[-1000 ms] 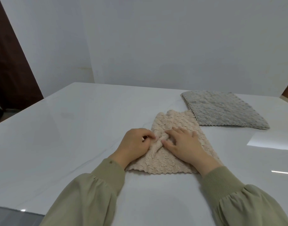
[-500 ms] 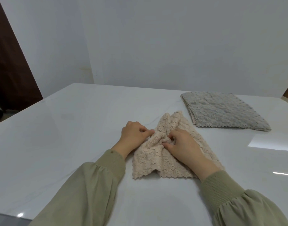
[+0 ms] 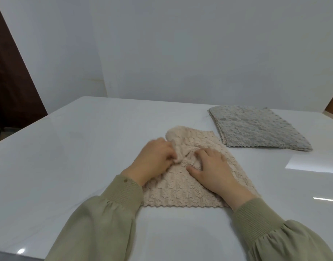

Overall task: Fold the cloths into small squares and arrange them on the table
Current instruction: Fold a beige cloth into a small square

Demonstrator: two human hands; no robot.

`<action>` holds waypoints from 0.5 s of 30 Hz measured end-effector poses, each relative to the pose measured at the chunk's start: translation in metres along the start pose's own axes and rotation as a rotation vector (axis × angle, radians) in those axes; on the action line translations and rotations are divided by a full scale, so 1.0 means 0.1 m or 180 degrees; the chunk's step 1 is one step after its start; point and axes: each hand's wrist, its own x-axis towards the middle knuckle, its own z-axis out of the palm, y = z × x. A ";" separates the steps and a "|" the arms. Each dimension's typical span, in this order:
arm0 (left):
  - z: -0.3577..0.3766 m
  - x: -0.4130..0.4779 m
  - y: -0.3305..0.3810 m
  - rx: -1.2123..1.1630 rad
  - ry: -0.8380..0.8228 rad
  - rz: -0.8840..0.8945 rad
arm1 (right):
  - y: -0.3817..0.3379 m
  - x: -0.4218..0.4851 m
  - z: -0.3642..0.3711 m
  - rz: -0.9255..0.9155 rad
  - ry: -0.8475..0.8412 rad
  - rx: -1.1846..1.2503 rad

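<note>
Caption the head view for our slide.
Left hand pinches, right hand rests on, the beige cloth on a white table; folded grey cloth beyond.
</note>
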 end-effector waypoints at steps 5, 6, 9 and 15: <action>0.03 -0.01 -0.03 -0.1170 -0.0114 -0.1213 | 0.00 -0.02 -0.02 0.0118 0.0080 0.0118; 0.05 -0.01 -0.03 -0.1084 -0.0004 -0.1403 | 0.00 -0.02 -0.02 0.0110 0.0044 0.0115; 0.15 0.01 -0.01 -0.0972 0.0093 -0.1692 | -0.01 -0.01 -0.02 0.0079 -0.0051 0.0052; 0.22 0.06 -0.04 -0.0654 -0.0138 -0.1799 | -0.01 -0.01 -0.02 0.0055 -0.0112 0.0084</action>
